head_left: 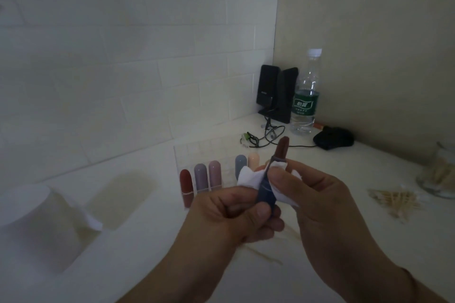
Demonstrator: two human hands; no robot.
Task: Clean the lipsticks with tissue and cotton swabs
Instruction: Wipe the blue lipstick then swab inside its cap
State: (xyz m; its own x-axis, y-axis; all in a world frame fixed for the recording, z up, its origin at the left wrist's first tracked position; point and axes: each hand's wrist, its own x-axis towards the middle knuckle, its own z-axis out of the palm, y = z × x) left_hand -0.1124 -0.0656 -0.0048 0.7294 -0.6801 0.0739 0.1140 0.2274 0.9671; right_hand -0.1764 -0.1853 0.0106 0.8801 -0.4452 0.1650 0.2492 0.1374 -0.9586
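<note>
Five capped lipsticks [214, 177] racked behind hands | swabs [396, 200] right | roll [41, 224] left

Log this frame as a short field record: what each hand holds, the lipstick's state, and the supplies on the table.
left hand: grips the blue base of the open lipstick
right hand: pinches a white tissue against the lipstick tube
lipstick state: uncapped, brown stick extended, tilted up and right
organizer: clear, holding capped lipsticks upright
cotton swabs: loose pile at right, beside a glass jar
tissue roll: at left on the table
background: water bottle, speakers, mouse
</note>
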